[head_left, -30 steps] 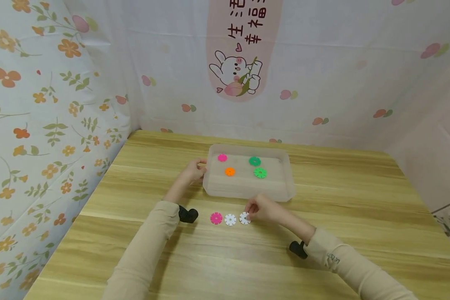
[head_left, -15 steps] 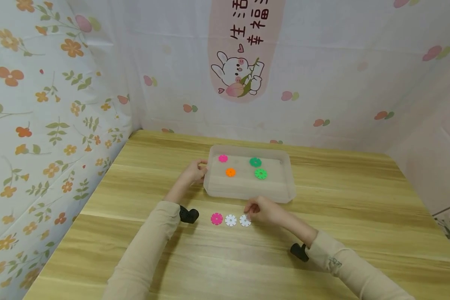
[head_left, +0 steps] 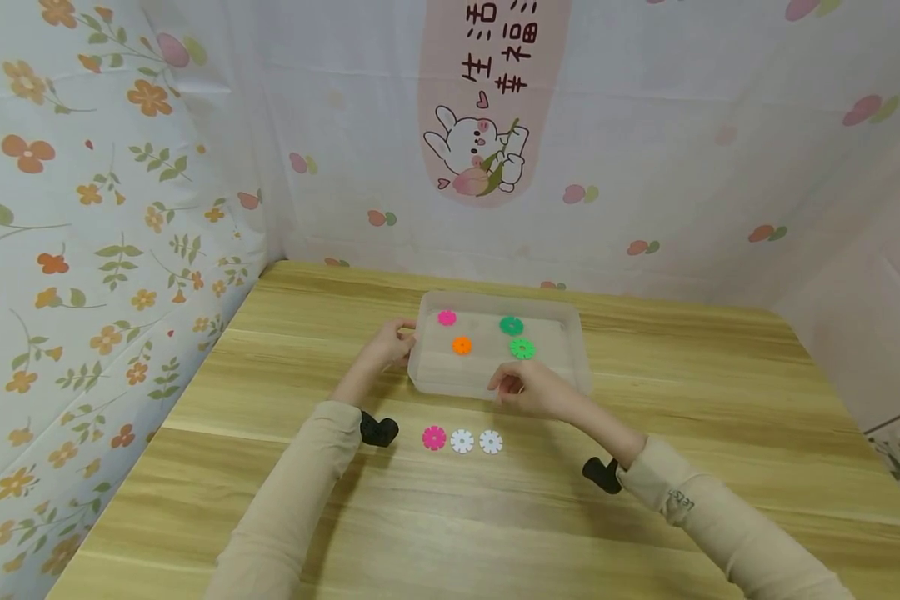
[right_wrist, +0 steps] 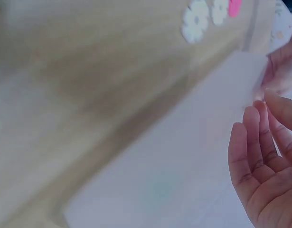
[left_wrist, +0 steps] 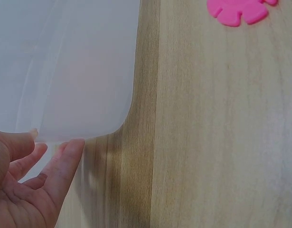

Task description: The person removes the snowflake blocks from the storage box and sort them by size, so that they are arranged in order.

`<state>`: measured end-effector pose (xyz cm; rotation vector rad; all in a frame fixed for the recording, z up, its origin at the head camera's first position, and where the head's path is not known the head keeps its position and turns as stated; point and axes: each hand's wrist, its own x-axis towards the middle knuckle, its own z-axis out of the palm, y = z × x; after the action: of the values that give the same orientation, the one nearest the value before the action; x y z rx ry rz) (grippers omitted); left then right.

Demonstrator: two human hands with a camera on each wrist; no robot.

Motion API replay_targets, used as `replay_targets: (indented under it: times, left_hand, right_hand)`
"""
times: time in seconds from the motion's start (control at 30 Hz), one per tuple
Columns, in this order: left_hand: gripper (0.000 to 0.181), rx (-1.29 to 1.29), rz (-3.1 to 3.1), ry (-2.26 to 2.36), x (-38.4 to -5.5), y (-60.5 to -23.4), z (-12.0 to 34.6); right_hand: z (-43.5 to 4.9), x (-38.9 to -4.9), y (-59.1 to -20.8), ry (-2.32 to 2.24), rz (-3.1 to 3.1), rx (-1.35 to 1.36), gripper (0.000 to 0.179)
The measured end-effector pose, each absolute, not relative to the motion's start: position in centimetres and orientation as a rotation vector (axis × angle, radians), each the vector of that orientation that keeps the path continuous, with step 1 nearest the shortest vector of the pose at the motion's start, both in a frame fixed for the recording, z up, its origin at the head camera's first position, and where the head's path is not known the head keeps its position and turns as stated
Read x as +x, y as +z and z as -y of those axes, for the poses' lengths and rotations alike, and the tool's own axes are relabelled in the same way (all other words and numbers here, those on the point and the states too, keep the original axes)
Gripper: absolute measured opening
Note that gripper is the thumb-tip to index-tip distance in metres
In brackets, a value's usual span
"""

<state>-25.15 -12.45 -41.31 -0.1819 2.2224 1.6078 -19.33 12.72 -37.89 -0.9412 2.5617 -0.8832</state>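
A translucent plastic box [head_left: 450,385] stands on the table, holding several slotted plastic discs. My left hand [head_left: 392,343] is at the box's left end; the left wrist view has its thumb and fingertips [left_wrist: 78,144] on the end wall by a corner. Over the near rim is my right hand [head_left: 531,390], its fingers loosely bent and nothing visible between them. Before the box lie a pink disc [head_left: 434,438], a white disc [head_left: 462,441] and a second white disc [head_left: 491,442] in a row, flat and apart. The right wrist view is blurred.
Inside the box lie a pink disc [head_left: 447,318], an orange disc [head_left: 462,345], a dark green disc [head_left: 512,326] and a light green disc [head_left: 522,348]. Patterned cloth [head_left: 330,167] hangs behind and left of the wooden table [head_left: 682,392].
My right hand has let go of the right-hand white disc and moved up and away to the box's near rim. The disc stays in the row. My left hand keeps its place.
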Motion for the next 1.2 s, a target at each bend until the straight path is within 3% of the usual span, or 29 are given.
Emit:
replay_targets:
  times: [0.43,0.93,1.07,1.2]
  left_hand:
    - [0.040,-0.183,-2.230,1.598,-25.4,-41.4,12.4]
    - [0.038,-0.206,-2.265,1.587,-25.0,-41.5,12.4]
    - [0.038,-0.205,-2.278,1.575,-24.9,-41.6,12.3]
    - [0.038,-0.208,-2.299,1.564,-24.7,-41.5,12.2]
  right_hand:
    - [-10.5,-23.5,-36.0,-0.829,-2.605,-0.899,0.015]
    - [-8.2,-27.4,-36.7,-0.708,-2.585,-0.852,0.018]
    - [-8.2,-29.2,-38.4,-0.695,-2.540,-0.891,0.020]
    - [-9.2,-34.2,-44.0,-0.718,-2.488,-0.996,0.024]
